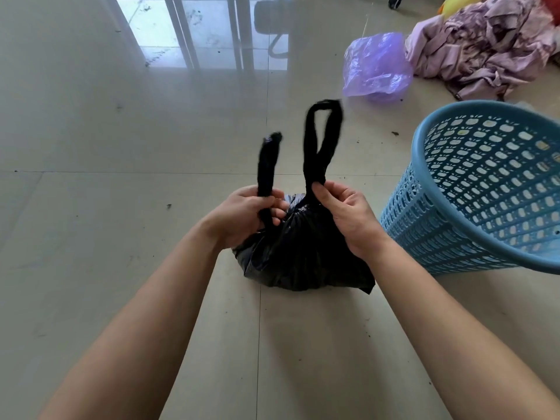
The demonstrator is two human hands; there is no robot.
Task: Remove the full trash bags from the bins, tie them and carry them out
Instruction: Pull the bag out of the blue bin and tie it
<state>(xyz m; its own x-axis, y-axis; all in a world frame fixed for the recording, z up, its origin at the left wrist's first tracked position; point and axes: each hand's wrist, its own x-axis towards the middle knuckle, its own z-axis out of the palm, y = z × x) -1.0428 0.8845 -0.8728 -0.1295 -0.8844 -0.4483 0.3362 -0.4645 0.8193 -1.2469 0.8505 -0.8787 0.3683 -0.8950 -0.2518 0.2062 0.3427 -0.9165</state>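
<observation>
Black bag [298,253] on floor [121,147]: my left hand [242,216] and right hand [348,213] each pinch one handle; I'd cross them low and cinch snug.

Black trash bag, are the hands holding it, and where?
Yes: the left hand grips one handle strap of the black trash bag, the right hand pinches the base of the looped handle.

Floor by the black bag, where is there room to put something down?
The tiled floor left of the black trash bag is bare but for specks. So is the patch on the bag's near side. The right side is crowded: blue mesh bin, purple plastic bag, heap of purple cloth.
</observation>
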